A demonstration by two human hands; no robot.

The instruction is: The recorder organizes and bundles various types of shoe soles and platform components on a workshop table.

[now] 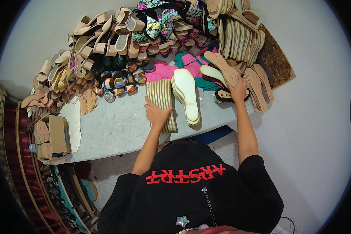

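Observation:
My left hand (157,114) spans a row of cream shoe soles (160,87) standing on edge, thumb on one side and fingers on the other. Over at the right, my right hand (238,89) grips the near end of a tan insole (222,67). Below that hand is a dark sandal piece with holes (223,95). Between my hands lies a stack of pale soles (184,89), flat and slightly fanned. Another pale sole (212,73) lies partly under the held insole. More tan insoles (256,89) rest just right of my right hand.
Heeled sandals (101,35) pile up along the back of the grey table (109,128). Colourful heels (121,82) sit near pink fabric pieces (162,72). More soles (238,39) stand at the back right, before a brown board (279,58). A cardboard box (58,134) occupies the left corner.

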